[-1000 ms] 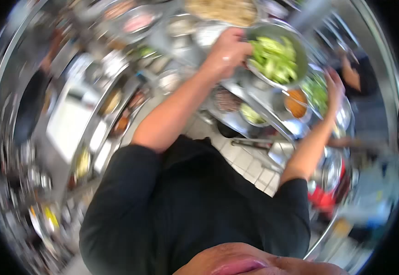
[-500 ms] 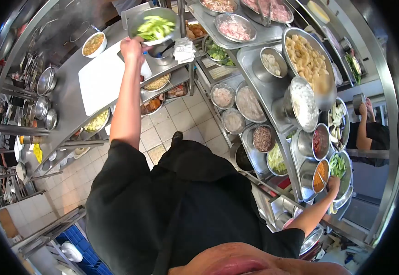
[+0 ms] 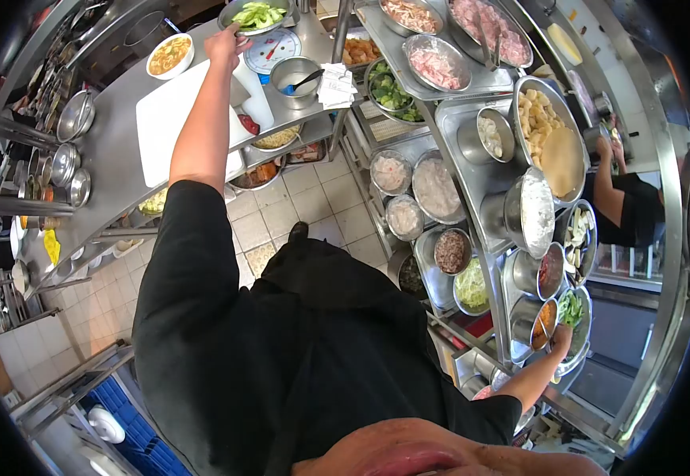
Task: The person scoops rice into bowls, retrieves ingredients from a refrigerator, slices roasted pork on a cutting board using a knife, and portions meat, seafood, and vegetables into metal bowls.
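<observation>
My left hand (image 3: 224, 47) grips the near rim of a metal bowl (image 3: 264, 31) of sliced green vegetables, beside a dial scale (image 3: 275, 52) at the far end of the counter. Below the scale sits a metal pot (image 3: 295, 79) with a blue-tipped brush in it. My right hand (image 3: 563, 339) is closed at the near edge of a bowl of green strips (image 3: 572, 311); its fingertips are hidden. Touching distance from it stands a metal pot of orange bits (image 3: 544, 320) with a spoon handle in it.
A white cutting board (image 3: 166, 131) and a bowl of soup (image 3: 170, 57) are on the left counter. Tiered trays at right carry a pan of pale yellow chunks (image 3: 537, 111), a bowl of white powder (image 3: 535, 213) and raw meat (image 3: 438, 63). A co-worker's arm (image 3: 608, 190) shows far right.
My left hand has moved the bowl of sliced greens away and leftward, uncovering the scale. My right hand has drawn slightly back from the green strips. The whole view has shifted a little.
</observation>
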A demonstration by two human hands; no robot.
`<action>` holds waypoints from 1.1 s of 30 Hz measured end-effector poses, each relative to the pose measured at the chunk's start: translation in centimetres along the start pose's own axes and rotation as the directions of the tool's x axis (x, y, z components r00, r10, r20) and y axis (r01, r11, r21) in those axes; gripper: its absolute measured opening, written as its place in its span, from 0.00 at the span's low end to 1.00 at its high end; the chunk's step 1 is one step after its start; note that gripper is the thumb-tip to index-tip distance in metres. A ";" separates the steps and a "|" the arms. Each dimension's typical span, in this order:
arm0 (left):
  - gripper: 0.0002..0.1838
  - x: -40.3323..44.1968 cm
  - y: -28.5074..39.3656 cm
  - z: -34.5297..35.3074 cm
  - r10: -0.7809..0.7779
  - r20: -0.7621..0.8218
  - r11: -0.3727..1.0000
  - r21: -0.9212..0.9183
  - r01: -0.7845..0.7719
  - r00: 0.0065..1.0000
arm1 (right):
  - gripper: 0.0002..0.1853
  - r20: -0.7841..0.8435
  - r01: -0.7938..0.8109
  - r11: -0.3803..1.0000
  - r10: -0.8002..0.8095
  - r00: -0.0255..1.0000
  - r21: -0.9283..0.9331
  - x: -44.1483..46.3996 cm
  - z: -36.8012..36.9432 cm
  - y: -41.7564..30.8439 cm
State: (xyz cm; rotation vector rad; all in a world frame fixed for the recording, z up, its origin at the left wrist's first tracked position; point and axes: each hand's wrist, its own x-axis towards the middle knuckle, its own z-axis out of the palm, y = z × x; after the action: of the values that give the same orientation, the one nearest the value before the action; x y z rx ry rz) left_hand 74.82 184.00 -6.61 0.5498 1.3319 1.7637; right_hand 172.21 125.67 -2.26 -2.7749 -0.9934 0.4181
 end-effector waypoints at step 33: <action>0.10 -2.8 2.2 -4.2 0.022 0.151 0.997 0.072 -0.033 0.988 | 0.10 -0.080 -0.066 0.880 0.117 0.990 0.471 -0.7 0.8 -4.7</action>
State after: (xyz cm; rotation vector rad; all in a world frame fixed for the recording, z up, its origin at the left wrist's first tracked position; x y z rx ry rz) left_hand 72.46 179.14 -5.62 0.7313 1.2936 1.6651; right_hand 168.68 128.88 -1.69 -2.3793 -0.6324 0.4482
